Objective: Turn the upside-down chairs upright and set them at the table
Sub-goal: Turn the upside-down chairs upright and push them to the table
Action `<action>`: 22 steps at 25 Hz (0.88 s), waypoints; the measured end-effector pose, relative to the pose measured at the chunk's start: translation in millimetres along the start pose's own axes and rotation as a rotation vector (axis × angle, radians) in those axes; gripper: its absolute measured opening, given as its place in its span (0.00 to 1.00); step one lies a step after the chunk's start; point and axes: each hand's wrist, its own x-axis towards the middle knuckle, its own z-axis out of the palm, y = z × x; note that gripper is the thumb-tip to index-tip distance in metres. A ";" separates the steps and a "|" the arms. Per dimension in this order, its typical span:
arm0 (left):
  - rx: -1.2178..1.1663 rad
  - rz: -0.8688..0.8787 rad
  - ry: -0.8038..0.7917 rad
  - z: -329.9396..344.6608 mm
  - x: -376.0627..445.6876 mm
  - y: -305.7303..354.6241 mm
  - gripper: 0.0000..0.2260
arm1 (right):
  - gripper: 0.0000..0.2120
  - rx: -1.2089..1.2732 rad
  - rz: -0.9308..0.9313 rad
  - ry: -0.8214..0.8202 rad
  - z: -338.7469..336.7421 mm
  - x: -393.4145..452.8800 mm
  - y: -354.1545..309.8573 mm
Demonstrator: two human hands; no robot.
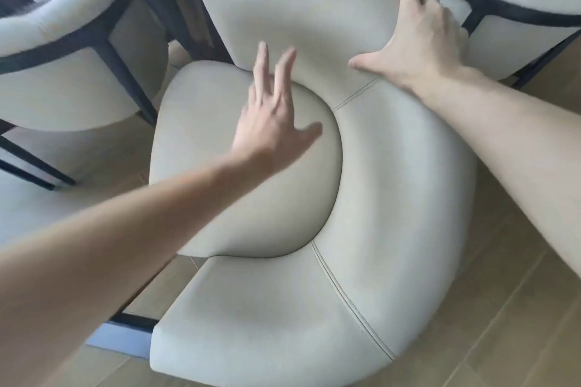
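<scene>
Your right hand (421, 41) grips the curved back of the cream chair (377, 198); your left hand (270, 122) hovers open, fingers spread, above its seat.

We look down on a cream leather armchair (361, 198) standing upright at the centre, its rounded seat cushion (220, 198) facing up inside a curved, padded, stitched backrest (402, 185) that wraps from 12 o'clock round to 6 o'clock. Its dark frame shows at 11 and 7 o'clock. A matching armchair (78, 72) stands at 10 o'clock, another (509, 9) at 2 o'clock, both close beside it.
</scene>
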 end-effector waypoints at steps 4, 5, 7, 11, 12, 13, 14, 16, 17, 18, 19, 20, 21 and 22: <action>-0.202 0.113 -0.554 68.6 -174.0 1.5 0.44 | 0.44 -0.026 -0.009 0.018 6.0 7.5 -0.5; -0.191 0.169 -0.602 81.7 -198.3 -0.8 0.47 | 0.44 -0.025 -0.013 0.016 6.7 9.2 -1.4; 0.029 0.299 -0.513 97.3 -217.2 -7.7 0.55 | 0.44 -0.019 -0.002 0.020 8.4 10.4 -3.2; 0.073 0.200 -0.762 96.7 -197.8 -23.8 0.62 | 0.50 -0.181 0.031 0.030 16.5 -3.4 -7.8; 0.076 0.191 -0.741 97.1 -194.0 -27.2 0.62 | 0.53 -0.219 0.041 0.012 18.1 -8.6 -6.9; 0.094 0.202 -0.711 96.4 -190.1 -27.6 0.62 | 0.57 -0.240 0.058 -0.015 19.0 -13.8 -4.6; 0.091 0.212 -0.691 95.8 -186.7 -26.4 0.62 | 0.59 -0.242 0.082 -0.047 20.2 -19.9 -0.7; 0.092 0.226 -0.660 91.9 -175.4 -24.2 0.61 | 0.61 -0.213 0.144 -0.097 25.9 -35.6 9.4; 0.109 0.225 -0.636 89.1 -167.0 -23.4 0.61 | 0.60 -0.203 0.167 -0.108 30.2 -46.1 14.2; 0.123 0.231 -0.609 87.6 -157.8 -23.3 0.60 | 0.58 -0.206 0.181 -0.105 35.4 -57.0 18.6; 0.138 0.239 -0.581 86.1 -147.5 -23.3 0.59 | 0.56 -0.211 0.185 -0.089 40.2 -65.5 22.4; 0.147 0.241 -0.550 84.5 -138.5 -21.7 0.58 | 0.54 -0.205 0.183 -0.073 43.6 -70.8 25.1; 0.156 0.229 -0.531 82.0 -130.9 -18.5 0.56 | 0.52 -0.182 0.183 -0.064 45.7 -72.9 26.4; 0.172 0.209 -0.513 80.3 -122.8 -14.7 0.54 | 0.50 -0.160 0.191 -0.057 47.3 -71.2 27.3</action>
